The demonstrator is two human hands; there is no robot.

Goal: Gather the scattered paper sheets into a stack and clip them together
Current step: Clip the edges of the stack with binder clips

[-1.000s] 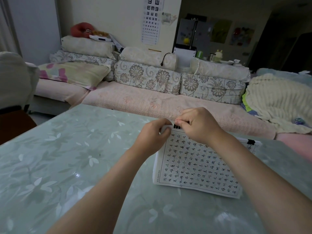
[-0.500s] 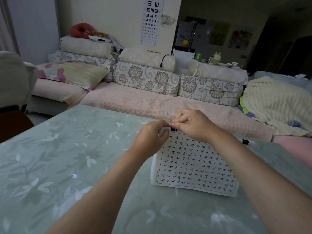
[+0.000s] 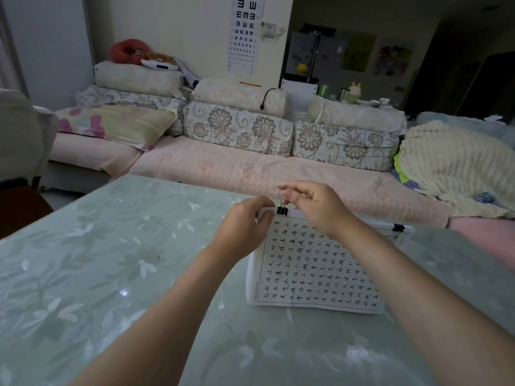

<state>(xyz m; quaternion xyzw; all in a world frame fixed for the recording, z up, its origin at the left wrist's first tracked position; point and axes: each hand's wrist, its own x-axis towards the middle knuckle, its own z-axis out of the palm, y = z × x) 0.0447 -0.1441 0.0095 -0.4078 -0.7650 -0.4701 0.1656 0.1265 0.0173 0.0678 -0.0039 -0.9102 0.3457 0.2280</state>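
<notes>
- While the right hand (image 3: 315,210) has its grip pinched together on the little wire handle of the black binder clip (image 3: 282,210), the clip's body is already biting over the top edge of the paper stack (image 3: 315,274), close to the left corner. The index finger on that hand just sticks out, not holding anything.
- Right beside it, the left hand (image 3: 245,227) has its grip clamped on the stack's top left corner, fingers curled over the edge. Looks like it's only steadying things.
- The stack lies flat-ish on the counter (image 3: 111,274) and looks nicely squared up. Only the top sheet shows, a grid of written characters, so I can't tell how many sheets are under it.
- Over at the top right corner there's a second clip (image 3: 398,227), also black, which seems to be seated already.
- My read: gathering is done, since I don't see any loose sheets lying around the counter. Clipping looks basically done too.
- What's left, I'd guess: flip that wire handle down (or just leave it), check the clip has caught every sheet, then hands off.
</notes>
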